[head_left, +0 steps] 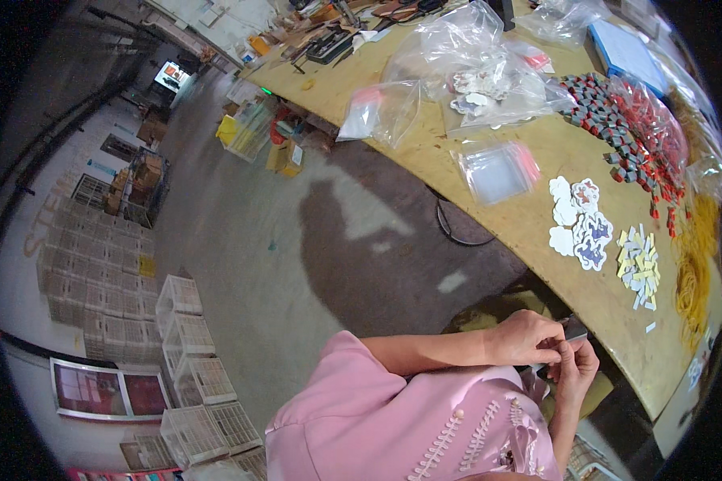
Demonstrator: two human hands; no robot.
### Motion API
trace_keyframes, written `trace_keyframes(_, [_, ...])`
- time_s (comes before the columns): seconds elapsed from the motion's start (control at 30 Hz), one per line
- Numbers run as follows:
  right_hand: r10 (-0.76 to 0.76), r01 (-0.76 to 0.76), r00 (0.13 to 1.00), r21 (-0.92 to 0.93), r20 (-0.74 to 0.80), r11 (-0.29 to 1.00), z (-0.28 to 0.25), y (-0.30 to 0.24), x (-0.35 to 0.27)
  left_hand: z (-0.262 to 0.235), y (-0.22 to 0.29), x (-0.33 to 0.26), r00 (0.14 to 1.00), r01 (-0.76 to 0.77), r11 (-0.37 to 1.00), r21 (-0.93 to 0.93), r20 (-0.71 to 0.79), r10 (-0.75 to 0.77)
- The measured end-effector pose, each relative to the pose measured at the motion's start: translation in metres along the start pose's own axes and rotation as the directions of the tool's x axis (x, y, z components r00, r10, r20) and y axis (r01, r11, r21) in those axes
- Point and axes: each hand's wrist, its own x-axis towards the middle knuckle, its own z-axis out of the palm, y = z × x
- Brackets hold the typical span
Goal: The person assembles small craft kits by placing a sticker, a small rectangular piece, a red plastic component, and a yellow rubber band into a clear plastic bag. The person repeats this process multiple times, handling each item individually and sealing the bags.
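Note:
My left hand (526, 338) and my right hand (578, 367) meet at the table's near edge, fingers pinched together. Between their fingertips is a small grey and dark piece (574, 330); its kind is too small to tell. On the table beyond lie white die-cut cards (593, 239) with printed figures, in a loose pile. Beside them is a heap of small yellow and grey strips (638, 267). Farther off sit many small red and grey blocks (592, 104). A stack of clear plastic bags with pink edges (499, 171) lies nearer the table's left side.
Yellow rubber bands (692, 276) lie along the right side. A large clear bag holding white cards (489, 84), a blue box (627, 56) and tools (329, 44) occupy the far table. White wire crates (198, 433) stand on the floor at left. A black cable (457, 238) hangs by the table's edge.

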Motion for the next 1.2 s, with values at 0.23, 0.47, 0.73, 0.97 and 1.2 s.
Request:
trace_keyframes(0.23, [-0.007,0.007,1.0,-0.037,-0.02,0.999,-0.007,0.014,-0.009,0.011,-0.008,-0.002,0.996,-0.078,0.963,0.259,-0.012,0.084])
trace_keyframes(0.47, [0.168,-0.177,0.978,-0.07,-0.124,0.982,-0.003,0.001,-0.013,0.016,-0.002,0.014,0.992,-0.043,0.954,0.296,-0.098,0.075])
trace_keyframes(0.73, [0.4,-0.388,0.916,0.211,-0.016,0.897,-0.001,-0.019,-0.017,0.004,0.021,0.015,0.953,-0.303,0.818,0.489,0.163,0.256])
trace_keyframes(0.97, [0.221,-0.177,0.94,0.182,-0.259,0.967,-0.012,-0.004,-0.018,-0.006,0.019,0.025,0.895,-0.366,0.875,0.316,0.377,0.238])
trace_keyframes(1.2, [-0.4,0.544,0.835,-0.673,0.377,0.501,-0.025,-0.036,-0.027,-0.039,0.032,0.027,0.838,-0.392,0.884,0.257,0.497,0.227])
